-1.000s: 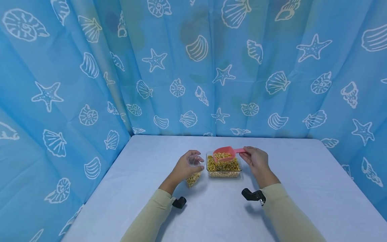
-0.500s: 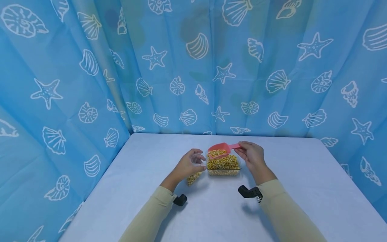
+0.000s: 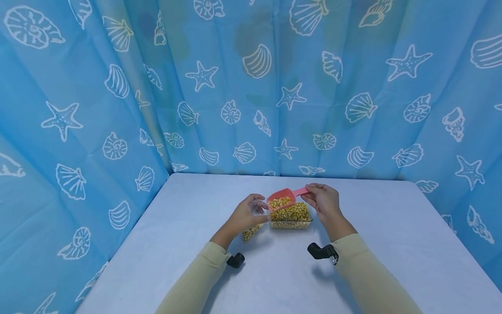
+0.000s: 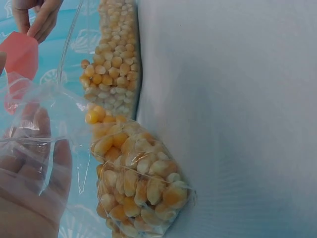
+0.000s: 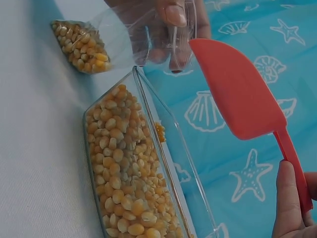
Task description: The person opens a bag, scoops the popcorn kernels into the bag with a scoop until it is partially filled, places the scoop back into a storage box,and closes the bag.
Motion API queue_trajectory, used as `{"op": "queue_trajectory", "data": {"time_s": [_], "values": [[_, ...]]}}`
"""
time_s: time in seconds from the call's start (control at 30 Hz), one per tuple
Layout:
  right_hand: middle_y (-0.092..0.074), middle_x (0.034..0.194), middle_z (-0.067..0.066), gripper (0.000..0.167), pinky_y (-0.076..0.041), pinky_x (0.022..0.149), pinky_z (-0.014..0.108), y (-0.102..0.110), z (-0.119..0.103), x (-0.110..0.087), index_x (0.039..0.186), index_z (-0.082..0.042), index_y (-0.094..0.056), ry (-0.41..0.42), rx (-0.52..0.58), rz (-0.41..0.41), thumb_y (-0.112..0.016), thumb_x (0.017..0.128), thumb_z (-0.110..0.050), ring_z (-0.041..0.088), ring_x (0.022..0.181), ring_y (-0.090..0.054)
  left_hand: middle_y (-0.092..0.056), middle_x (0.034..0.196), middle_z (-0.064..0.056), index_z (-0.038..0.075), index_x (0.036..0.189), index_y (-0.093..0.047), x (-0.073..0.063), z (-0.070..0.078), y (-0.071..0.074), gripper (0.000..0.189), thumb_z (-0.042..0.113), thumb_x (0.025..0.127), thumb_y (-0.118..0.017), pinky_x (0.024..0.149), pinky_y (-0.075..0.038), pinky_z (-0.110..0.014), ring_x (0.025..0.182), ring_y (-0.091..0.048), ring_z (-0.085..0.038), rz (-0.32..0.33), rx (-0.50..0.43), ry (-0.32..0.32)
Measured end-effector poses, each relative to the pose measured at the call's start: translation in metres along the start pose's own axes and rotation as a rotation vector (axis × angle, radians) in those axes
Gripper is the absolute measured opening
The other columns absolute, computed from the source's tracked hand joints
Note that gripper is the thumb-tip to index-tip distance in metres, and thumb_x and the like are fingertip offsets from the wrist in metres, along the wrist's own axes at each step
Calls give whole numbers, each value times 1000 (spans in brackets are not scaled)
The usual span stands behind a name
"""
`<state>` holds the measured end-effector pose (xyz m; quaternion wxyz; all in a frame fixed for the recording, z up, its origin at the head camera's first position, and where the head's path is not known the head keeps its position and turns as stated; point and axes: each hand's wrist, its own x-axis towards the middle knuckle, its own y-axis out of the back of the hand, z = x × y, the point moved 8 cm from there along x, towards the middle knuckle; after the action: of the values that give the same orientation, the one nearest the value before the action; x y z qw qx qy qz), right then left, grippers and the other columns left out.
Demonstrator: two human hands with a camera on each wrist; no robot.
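My left hand (image 3: 241,216) holds the mouth of a clear plastic bag (image 4: 141,183) spread into a ring. Yellow corn kernels fill the bag's lower end, which hangs beside a clear glass container (image 3: 291,225) of more kernels. With thumb and fingers, my right hand (image 3: 325,203) pinches the handle of a pink scoop (image 5: 237,91). Kernels (image 3: 279,203) lie in the scoop's bowl, which is raised over the container's left part. Its tip is right at the bag's mouth. In the right wrist view, only the scoop's underside shows, so its load is hidden there.
A white cloth-covered table (image 3: 282,279) extends around the container. Behind and to the left hangs a blue curtain (image 3: 219,126) with white shell and starfish prints. Black wrist cameras (image 3: 323,251) stick out from both sleeves.
The kernel-loaded scoop has moved left across the container to the bag's mouth, and its tip has tilted down a little. My left hand has shifted only slightly right, still holding the bag.
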<state>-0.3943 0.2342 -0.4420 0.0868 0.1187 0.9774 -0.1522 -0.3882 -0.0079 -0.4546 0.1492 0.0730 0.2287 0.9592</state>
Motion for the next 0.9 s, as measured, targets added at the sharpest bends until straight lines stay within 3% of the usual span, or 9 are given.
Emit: {"op": "queue_trajectory", "data": {"time_s": [0.4,0.9], "values": [[-57,117,16,38,-54,79,28,-9,-13,-9,130,0,-49,77,-126,-15,-61,98,-17,19,94,-66,-64,103,3,18,127,-51,0,-1,0,60,28,78,-83,82,-50,-38,93,-59,-15,20,16,15],[-57,118,19,38,-54,78,28,-19,-20,-12,129,1,-50,153,-197,-34,-61,97,-17,25,99,-67,-63,106,5,20,125,-53,1,-2,1,59,32,77,-84,86,-50,-40,95,-59,-14,39,27,24]]}}
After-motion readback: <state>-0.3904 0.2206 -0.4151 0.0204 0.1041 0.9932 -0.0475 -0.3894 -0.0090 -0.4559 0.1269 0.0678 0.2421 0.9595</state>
